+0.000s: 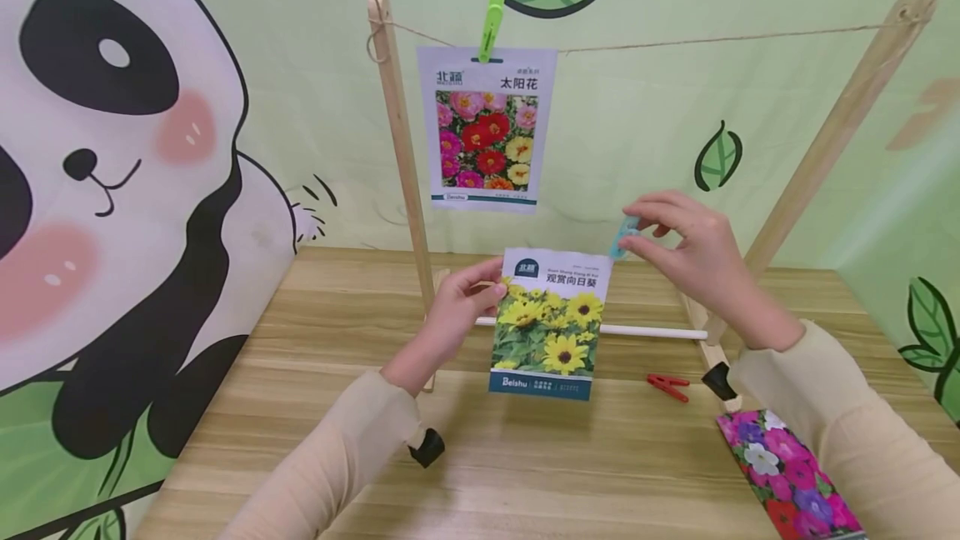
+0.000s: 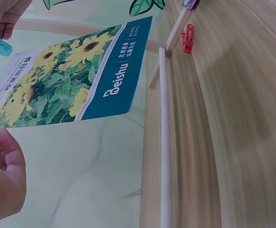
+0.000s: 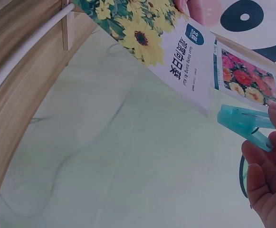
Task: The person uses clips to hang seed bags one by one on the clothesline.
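My left hand pinches the left edge of a seed packet with yellow sunflowers, holding it up above the table. Between thumb and fingers my right hand has a light blue clothespin, just off the packet's upper right corner. The right wrist view shows the clothespin apart from the packet. Higher up, a second seed packet with red and pink flowers hangs on a twine line, held by a green clothespin.
Two wooden posts carry the twine, and a white rod joins their feet low down. On the table lie a red clothespin and a packet with pink and purple flowers, partly behind my right sleeve. A panda-printed backdrop stands behind.
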